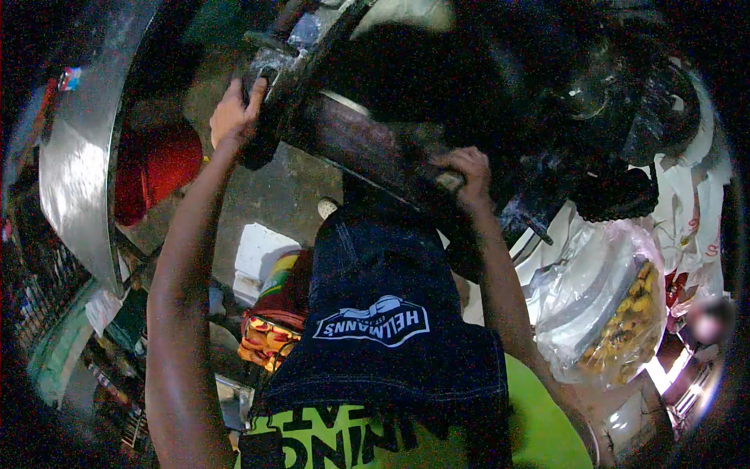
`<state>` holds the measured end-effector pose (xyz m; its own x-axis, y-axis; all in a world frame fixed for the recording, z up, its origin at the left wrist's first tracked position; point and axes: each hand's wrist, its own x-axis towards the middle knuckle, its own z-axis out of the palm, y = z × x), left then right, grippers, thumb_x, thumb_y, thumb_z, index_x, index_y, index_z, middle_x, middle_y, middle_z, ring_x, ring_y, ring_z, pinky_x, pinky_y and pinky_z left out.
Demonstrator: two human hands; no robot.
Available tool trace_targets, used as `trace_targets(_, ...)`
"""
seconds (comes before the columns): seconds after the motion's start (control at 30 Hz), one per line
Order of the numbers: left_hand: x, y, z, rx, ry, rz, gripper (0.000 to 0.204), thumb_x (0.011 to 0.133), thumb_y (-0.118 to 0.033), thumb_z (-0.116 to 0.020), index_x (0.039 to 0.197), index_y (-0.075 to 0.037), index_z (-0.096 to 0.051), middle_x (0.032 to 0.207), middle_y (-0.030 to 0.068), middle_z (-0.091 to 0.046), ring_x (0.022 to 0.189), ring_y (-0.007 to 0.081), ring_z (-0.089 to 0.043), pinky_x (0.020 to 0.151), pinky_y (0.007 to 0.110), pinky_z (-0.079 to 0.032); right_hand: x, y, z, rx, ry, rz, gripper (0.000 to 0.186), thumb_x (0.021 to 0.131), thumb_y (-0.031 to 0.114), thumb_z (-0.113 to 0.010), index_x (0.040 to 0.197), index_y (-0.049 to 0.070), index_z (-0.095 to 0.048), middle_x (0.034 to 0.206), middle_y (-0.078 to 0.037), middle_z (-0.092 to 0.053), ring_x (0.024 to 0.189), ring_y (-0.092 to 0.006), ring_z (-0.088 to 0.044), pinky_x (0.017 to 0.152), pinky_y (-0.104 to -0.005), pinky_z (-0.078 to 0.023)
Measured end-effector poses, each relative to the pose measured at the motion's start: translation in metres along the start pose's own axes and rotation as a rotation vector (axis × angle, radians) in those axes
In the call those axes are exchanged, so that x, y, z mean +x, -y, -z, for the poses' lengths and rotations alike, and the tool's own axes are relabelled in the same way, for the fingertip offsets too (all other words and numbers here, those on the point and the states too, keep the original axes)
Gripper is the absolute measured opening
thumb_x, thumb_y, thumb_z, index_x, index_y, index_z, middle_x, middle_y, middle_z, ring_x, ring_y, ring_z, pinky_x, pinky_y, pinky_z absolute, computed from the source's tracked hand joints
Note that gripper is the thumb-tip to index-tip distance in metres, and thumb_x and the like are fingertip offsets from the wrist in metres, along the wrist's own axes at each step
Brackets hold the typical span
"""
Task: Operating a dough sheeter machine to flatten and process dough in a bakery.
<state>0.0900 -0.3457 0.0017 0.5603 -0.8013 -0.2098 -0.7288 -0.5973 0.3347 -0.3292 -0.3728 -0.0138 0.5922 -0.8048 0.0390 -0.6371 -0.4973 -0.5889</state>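
A dark, worn metal machine point(344, 129) fills the upper middle of the head view, with a long flat bar sloping down to the right. At its left end, my left hand point(234, 117) is closed on a grey metal fitting point(273, 62), thumb pointing up. Further right, my right hand point(470, 172) is curled with bent fingers against the lower right part of the bar. Something small and pale shows under those fingers; blur and shadow hide what it is. Deep shadow covers the machine beyond both hands.
A curved shiny metal panel point(82, 156) stands at the left, a red container point(160, 168) beside it. A white box point(262, 254) and a colourful bag point(269, 340) sit below. At the right lies a clear plastic bag point(617, 320) with yellow pieces; a black knobbly wheel-like part point(617, 191) is above it.
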Motion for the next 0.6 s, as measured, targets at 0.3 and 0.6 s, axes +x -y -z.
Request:
trace_targets(0.3, 0.008, 0.019, -0.009, 0.015, -0.144, -0.099, 0.073, 0.081, -0.069, -0.034, 0.109, -0.004, -0.05, 0.11, 0.0252, -0.057, 0.102, 0.0409, -0.054, 0.085, 0.047, -0.042, -0.018, -0.004, 0.001, -0.22, -0.094, 0.083, 0.019, 0.063, 0.02, -0.065, 0.081, 0.017, -0.069, 0.089, 0.001, -0.067, 0.089, -0.0196, -0.054, 0.081, -0.035, -0.036)
trace_targets(0.6, 0.01, 0.015, -0.005, 0.022, -0.044, -0.052, 0.069, 0.082, -0.067, -0.035, 0.116, -0.009, -0.05, 0.107, 0.0231, -0.059, 0.098, 0.0412, -0.056, 0.083, 0.047, -0.043, -0.013, 0.026, 0.006, -0.015, -0.186, 0.054, 0.028, 0.068, 0.024, -0.062, 0.094, 0.016, -0.068, 0.09, -0.001, -0.066, 0.089, -0.0238, -0.053, 0.084, -0.0367, -0.035)
